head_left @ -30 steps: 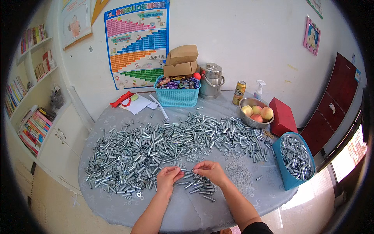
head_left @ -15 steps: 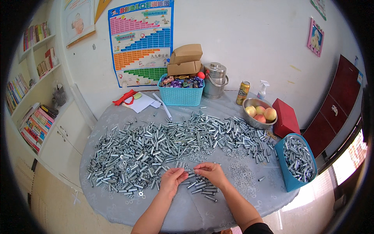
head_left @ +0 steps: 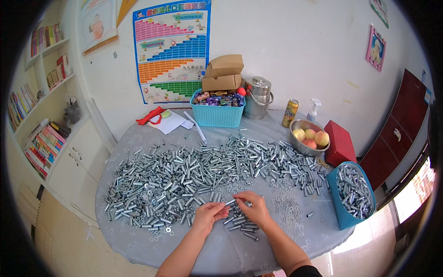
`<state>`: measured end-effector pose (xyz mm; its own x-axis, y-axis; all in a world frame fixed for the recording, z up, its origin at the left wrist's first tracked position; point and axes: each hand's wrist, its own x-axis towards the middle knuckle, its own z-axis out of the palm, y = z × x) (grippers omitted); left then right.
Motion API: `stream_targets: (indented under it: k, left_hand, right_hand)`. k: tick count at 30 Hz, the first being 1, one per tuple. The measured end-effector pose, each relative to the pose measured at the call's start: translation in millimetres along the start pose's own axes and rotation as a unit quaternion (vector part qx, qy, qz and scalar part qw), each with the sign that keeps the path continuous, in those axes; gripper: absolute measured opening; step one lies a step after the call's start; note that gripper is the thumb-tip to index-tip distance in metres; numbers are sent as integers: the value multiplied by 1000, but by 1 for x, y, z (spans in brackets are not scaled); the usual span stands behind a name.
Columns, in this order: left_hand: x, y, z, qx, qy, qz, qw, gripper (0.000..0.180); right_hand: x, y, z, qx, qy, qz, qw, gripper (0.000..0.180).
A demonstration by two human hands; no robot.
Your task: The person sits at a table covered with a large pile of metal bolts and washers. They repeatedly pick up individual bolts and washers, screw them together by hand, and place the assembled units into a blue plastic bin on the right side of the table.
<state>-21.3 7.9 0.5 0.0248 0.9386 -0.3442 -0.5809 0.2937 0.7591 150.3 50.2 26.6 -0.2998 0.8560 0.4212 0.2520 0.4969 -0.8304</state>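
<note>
Metal sleeves, short silver tubes with washers scattered among them, cover most of the round grey-clothed table in a wide band from its left edge across to the right, and by the look of it the bulk of them are still unsorted. At the far left of the band the pieces lie loose and thin; toward the middle they pile thicker. At the near edge, the left hand is curled with its fingertips pinched around one sleeve, which lies between the two hands. The right hand meets it just beside, fingers bent down on the same piece or on a washer at its end; which, I cannot tell, as it is too small. Under and just ahead of the hands sits a small cluster of sleeves apart from the main band, which I judge to be handled pieces. To its right lies a patch of loose washers. Further right, at the table's rim, a blue bin holds a good heap of similar sleeves, so some share seems done, though far less than what remains on the table.
</note>
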Motion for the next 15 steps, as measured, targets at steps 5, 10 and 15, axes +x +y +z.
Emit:
stream_targets:
  k: [5,10,15]
  left_hand:
    - [6,0,-5,-86,13,54,995,16]
    - [4,5,-5,-98,35,72,992,16]
    - [8,3,-10,-90,30,67,993,16]
  right_hand:
    - [11,24,-12,57,92,110,988,21]
    - [21,27,-22,-186,-44,161,968,23]
    - [38,35,-4,-318,-87,201,923,29]
